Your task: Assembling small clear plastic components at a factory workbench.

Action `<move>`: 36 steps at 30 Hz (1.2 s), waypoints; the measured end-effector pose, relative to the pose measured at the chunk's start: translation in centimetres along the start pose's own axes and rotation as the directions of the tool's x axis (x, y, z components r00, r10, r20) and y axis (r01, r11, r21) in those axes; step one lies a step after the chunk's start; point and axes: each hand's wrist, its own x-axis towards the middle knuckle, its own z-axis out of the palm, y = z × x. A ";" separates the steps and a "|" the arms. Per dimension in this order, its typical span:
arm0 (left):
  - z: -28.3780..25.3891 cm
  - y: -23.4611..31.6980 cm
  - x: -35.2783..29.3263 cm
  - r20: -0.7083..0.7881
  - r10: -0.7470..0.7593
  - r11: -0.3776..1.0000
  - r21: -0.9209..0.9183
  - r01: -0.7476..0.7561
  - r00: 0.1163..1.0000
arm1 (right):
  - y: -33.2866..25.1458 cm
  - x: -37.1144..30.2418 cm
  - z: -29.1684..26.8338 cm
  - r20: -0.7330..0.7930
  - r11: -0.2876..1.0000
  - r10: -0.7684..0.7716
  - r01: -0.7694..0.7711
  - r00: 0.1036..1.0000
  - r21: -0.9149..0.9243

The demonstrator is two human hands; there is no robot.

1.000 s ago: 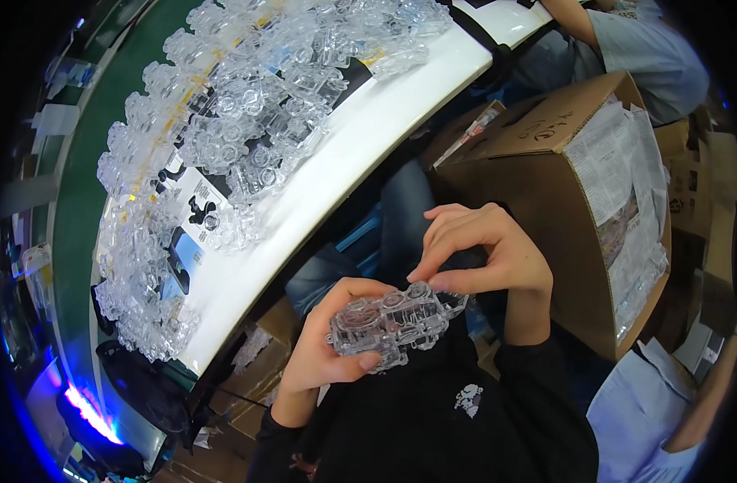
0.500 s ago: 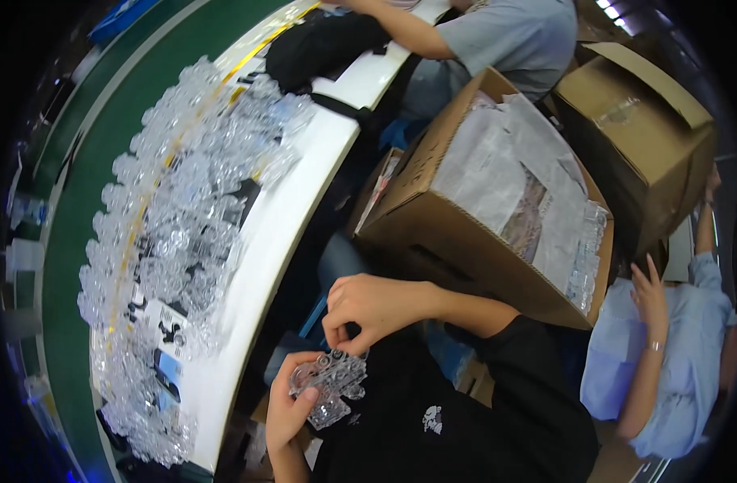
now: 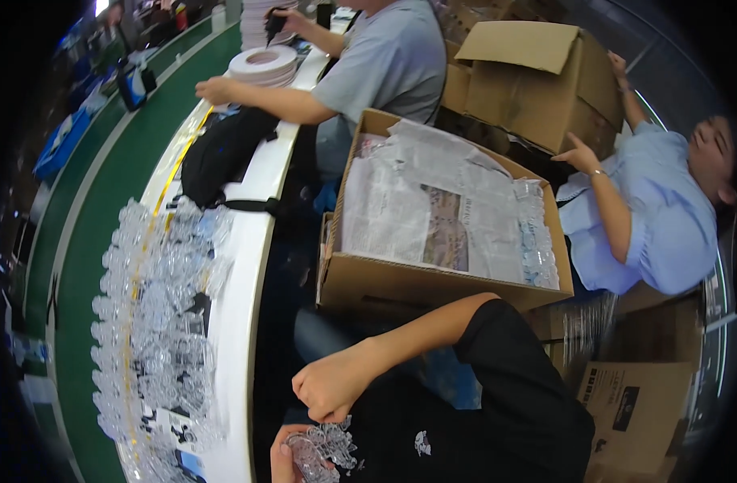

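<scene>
Close to my black shirt, my left hand (image 3: 283,459) is closed round a cluster of clear moulded plastic pieces (image 3: 324,452). My right hand (image 3: 334,385) is just above, its fingers curled into a fist against the cluster's upper edge; what its fingertips hold is hidden. A long pile of similar clear plastic pieces (image 3: 163,314) covers much of the white table (image 3: 238,322) to my left. Leaflets and dark items show among that pile.
An open cardboard box (image 3: 417,283) with paper and clear plastic pieces stands ahead. A person at right holds another box (image 3: 529,84). Another person sits farther along the table, by white rolls (image 3: 262,66) and a black bag (image 3: 224,157). A green conveyor belt (image 3: 103,217) runs at left.
My view has swung, bringing more of both co-workers into sight. Both my hands and the clear pieces appear lower in the picture. The right hand stays closed at the cluster's top.
</scene>
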 end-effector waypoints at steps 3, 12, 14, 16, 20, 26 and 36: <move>0.1 -0.1 -0.1 0.035 -0.041 0.970 -0.237 0.048 0.999 | -0.6 -0.2 -0.2 0.001 0.995 -0.057 0.057 0.998 -0.078; -2.3 -2.2 0.2 0.001 -0.083 0.993 -0.083 0.083 0.997 | -1.0 -1.0 -0.3 -0.364 0.996 0.090 -0.087 0.927 0.026; -3.4 -3.0 0.3 -0.170 -0.044 0.980 -0.199 0.009 0.984 | -1.5 -1.9 -1.7 -0.327 0.763 0.584 -0.365 0.743 0.534; -3.1 -3.0 1.8 -0.278 0.003 0.988 -0.150 -0.047 0.960 | -1.1 -2.2 -0.7 -0.394 0.562 0.697 -0.115 0.600 0.819; 0.1 -1.6 4.3 -0.260 0.523 0.848 0.258 -0.463 0.812 | -1.8 -1.3 4.5 -0.324 0.354 0.695 0.087 0.641 0.931; 2.4 0.2 4.8 -0.161 0.458 0.885 0.173 -0.432 0.874 | -4.3 -1.6 3.9 -0.474 0.553 0.805 -0.163 0.357 0.817; 2.6 6.9 3.6 -0.219 0.464 0.740 0.628 -0.241 0.858 | -5.4 1.0 -0.8 -0.518 0.703 0.705 -0.384 0.484 0.598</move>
